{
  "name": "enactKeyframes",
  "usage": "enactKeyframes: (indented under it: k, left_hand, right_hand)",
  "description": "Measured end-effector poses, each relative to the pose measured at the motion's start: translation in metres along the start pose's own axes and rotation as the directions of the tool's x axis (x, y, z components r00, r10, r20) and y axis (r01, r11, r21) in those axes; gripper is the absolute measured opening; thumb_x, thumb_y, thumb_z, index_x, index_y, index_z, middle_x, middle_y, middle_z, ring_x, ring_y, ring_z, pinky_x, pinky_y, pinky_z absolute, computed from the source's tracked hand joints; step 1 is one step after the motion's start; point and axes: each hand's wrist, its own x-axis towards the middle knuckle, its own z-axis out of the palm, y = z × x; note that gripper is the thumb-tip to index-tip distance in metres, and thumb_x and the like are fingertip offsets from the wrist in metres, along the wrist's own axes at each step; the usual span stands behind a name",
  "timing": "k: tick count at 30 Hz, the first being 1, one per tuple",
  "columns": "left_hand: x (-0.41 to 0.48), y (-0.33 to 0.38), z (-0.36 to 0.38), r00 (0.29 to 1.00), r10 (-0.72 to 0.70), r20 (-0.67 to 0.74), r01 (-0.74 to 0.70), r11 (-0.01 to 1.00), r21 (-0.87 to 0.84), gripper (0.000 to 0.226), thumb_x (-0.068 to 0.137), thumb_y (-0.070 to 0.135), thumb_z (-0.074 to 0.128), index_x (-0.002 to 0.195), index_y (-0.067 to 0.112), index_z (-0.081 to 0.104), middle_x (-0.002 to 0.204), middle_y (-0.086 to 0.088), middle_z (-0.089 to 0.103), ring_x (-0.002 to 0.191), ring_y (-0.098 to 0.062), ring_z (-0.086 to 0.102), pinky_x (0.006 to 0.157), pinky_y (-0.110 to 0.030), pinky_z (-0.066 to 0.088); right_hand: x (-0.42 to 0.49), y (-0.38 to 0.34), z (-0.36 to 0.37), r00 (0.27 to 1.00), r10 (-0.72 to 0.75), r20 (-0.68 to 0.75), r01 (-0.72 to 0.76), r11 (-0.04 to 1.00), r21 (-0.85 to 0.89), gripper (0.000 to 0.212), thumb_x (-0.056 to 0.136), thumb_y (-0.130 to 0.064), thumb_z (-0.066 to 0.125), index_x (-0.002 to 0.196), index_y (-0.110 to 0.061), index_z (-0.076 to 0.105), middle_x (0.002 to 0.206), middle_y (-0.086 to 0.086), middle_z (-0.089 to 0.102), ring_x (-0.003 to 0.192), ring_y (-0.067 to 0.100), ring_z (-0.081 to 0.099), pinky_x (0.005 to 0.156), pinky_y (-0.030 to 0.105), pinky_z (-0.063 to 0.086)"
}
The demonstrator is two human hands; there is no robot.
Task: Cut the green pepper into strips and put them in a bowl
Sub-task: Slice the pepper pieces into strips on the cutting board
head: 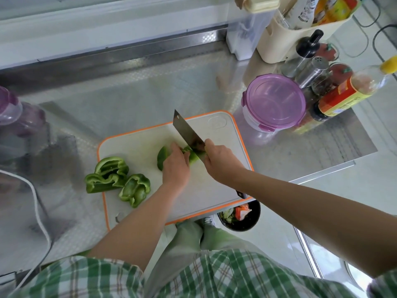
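A white cutting board (214, 190) with an orange rim lies on the steel counter. My left hand (175, 165) presses down on a green pepper piece (162, 157) in the middle of the board, fingers curled over it. My right hand (219, 161) grips the handle of a cleaver (185, 132), whose blade stands on the pepper just right of my left fingers. A cut bit of pepper (193, 157) lies between my hands. Two large pepper pieces (107, 174) (135, 189) lie at the board's left edge, partly on the counter.
A round container with a purple lid (274, 102) stands right of the board's far corner. Behind it crowd bottles, shakers and jars (343, 89). A black bin with scraps (240, 216) sits below the counter's front edge. A purple-lidded jar (10, 108) is far left.
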Motion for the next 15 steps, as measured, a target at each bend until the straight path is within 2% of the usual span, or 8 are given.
enactKeyframes:
  k: [4, 8, 9, 12, 13, 15]
  left_hand:
    - [0.0, -0.001, 0.0, 1.0, 0.009, 0.001, -0.009, 1.0, -0.005, 0.017, 0.102, 0.019, 0.041, 0.108, 0.003, 0.044, 0.094, -0.012, 0.057, 0.095, -0.039, 0.059, 0.068, -0.035, 0.037]
    - [0.0, -0.002, 0.0, 1.0, 0.023, -0.002, -0.023, 1.0, -0.007, 0.017, 0.102, 0.017, 0.041, 0.11, 0.003, 0.043, 0.098, -0.016, 0.061, 0.096, -0.039, 0.059, 0.068, -0.036, 0.038]
    - [0.0, -0.002, 0.0, 1.0, 0.026, 0.002, -0.026, 1.0, -0.001, 0.017, 0.102, 0.018, 0.041, 0.11, 0.003, 0.044, 0.101, -0.018, 0.062, 0.097, -0.04, 0.059, 0.069, -0.037, 0.039]
    - [0.0, -0.004, -0.001, 0.999, 0.04, 0.021, -0.04, 0.999, 0.002, 0.018, 0.103, 0.019, 0.04, 0.11, 0.004, 0.044, 0.104, -0.019, 0.064, 0.099, -0.04, 0.059, 0.072, -0.039, 0.042]
    - [-0.001, -0.004, -0.002, 0.999, 0.039, 0.029, -0.039, 0.999, 0.005, 0.018, 0.103, 0.02, 0.04, 0.11, 0.004, 0.044, 0.103, -0.018, 0.064, 0.099, -0.04, 0.059, 0.071, -0.039, 0.042]
    - [-0.001, -0.005, -0.003, 0.999, 0.033, 0.041, -0.034, 0.999, 0.022, 0.018, 0.103, 0.021, 0.039, 0.107, 0.005, 0.044, 0.1, -0.017, 0.063, 0.097, -0.039, 0.06, 0.069, -0.037, 0.039]
  right_hand:
    - [-0.002, -0.002, 0.004, 1.0, 0.011, 0.022, -0.01, 0.999, -0.035, 0.011, 0.093, -0.006, 0.038, 0.092, -0.014, 0.03, 0.066, 0.004, 0.041, 0.058, 0.024, 0.041, 0.046, 0.032, 0.026]
    - [-0.001, -0.006, 0.008, 0.999, 0.031, 0.035, -0.028, 0.996, -0.086, 0.011, 0.093, -0.004, 0.037, 0.095, -0.013, 0.031, 0.068, 0.002, 0.04, 0.06, 0.024, 0.042, 0.047, 0.031, 0.024]
    - [0.0, -0.008, 0.01, 0.999, 0.036, 0.035, -0.032, 0.994, -0.106, 0.011, 0.093, -0.004, 0.037, 0.1, -0.012, 0.034, 0.07, 0.002, 0.041, 0.061, 0.024, 0.042, 0.049, 0.032, 0.026]
    - [0.004, -0.013, 0.018, 0.999, 0.039, 0.014, -0.037, 0.988, -0.15, 0.028, 0.094, -0.004, 0.035, 0.122, -0.009, 0.036, 0.081, 0.003, 0.043, 0.067, 0.027, 0.041, 0.058, 0.037, 0.031]
    - [0.005, -0.013, 0.02, 0.999, 0.038, 0.006, -0.037, 0.988, -0.149, 0.028, 0.095, -0.004, 0.035, 0.122, -0.009, 0.035, 0.083, 0.005, 0.044, 0.067, 0.028, 0.041, 0.058, 0.037, 0.031]
    - [0.008, -0.01, 0.022, 0.999, 0.044, -0.02, -0.046, 0.994, -0.1, 0.014, 0.095, -0.006, 0.035, 0.108, -0.012, 0.036, 0.082, 0.009, 0.049, 0.066, 0.031, 0.043, 0.057, 0.038, 0.031]
